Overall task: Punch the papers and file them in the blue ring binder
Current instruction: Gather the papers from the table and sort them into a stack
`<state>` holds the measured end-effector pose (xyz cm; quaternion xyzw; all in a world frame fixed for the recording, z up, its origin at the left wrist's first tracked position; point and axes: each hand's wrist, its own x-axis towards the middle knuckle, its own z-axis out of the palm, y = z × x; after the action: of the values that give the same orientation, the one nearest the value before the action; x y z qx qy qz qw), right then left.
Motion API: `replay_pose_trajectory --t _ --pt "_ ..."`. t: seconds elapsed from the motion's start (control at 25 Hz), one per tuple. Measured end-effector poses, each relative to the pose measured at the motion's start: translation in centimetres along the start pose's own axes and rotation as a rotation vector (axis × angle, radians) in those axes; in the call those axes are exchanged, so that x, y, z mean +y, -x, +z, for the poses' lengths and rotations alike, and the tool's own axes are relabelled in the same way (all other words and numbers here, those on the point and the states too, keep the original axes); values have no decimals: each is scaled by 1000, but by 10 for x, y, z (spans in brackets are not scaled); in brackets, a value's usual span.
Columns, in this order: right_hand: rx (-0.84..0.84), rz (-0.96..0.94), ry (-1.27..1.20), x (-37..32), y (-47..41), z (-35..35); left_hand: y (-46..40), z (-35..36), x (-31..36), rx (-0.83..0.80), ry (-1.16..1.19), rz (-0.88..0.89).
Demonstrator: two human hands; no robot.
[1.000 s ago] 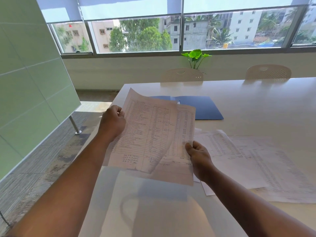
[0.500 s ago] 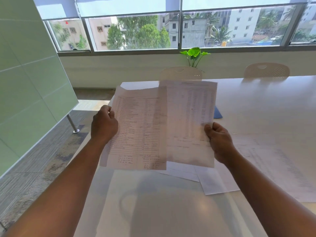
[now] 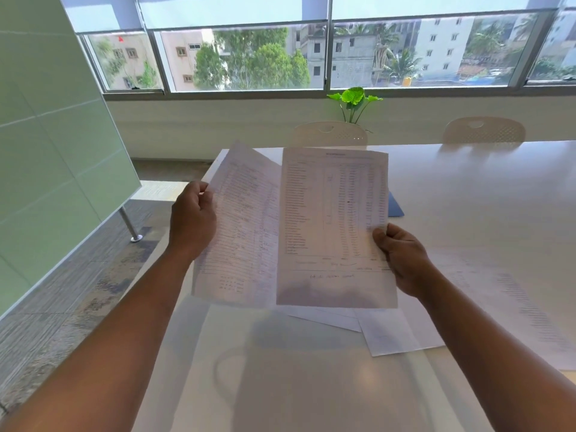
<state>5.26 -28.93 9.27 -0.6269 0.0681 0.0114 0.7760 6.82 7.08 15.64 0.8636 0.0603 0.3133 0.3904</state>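
The left hand [image 3: 193, 221] pinches the left edge of a thin white printed sheet [image 3: 240, 226], held up above the glossy white table [image 3: 467, 194]. This sheet overlaps behind a second printed white sheet [image 3: 335, 226], whose lower right edge the right hand [image 3: 402, 260] grips. Both look light, limp and easily creased, so edge pinches suit them. More loose white papers [image 3: 389, 335] lie beneath on the table, near its front. Only a corner of the blue ring binder [image 3: 395, 207] shows behind the sheets; open tabletop lies rightward.

Head camera looks forward-down across the table [image 3: 467, 188].
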Motion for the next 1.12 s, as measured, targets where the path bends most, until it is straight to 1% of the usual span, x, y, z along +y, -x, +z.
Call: replay_pose_trajectory --t 0.24,0.32,0.4,0.56,0.68,0.76,0.8,0.92,1.04,1.12 --pt "-57 101 -153 11 11 30 17 19 8 -144 375 -182" --pt "-61 106 -170 13 12 37 22 22 12 -193 433 -220" --pt "-71 96 -171 15 13 43 29 26 17 -235 460 -221" --pt "-29 1 -97 15 12 49 39 35 25 -274 538 -229" --pt "-29 -67 -4 12 15 50 45 38 28 -312 583 -250" --pt "-1 -118 36 9 18 51 47 39 31 -351 644 -274" --pt "20 -150 56 8 19 52 48 39 33 -368 645 -259" --pt "58 -253 112 2 21 55 44 39 37 -331 560 -181" --pt "29 -333 115 -6 20 56 40 37 41 -289 658 -145" --pt "18 -351 119 -8 21 57 40 37 41 -268 721 -132"
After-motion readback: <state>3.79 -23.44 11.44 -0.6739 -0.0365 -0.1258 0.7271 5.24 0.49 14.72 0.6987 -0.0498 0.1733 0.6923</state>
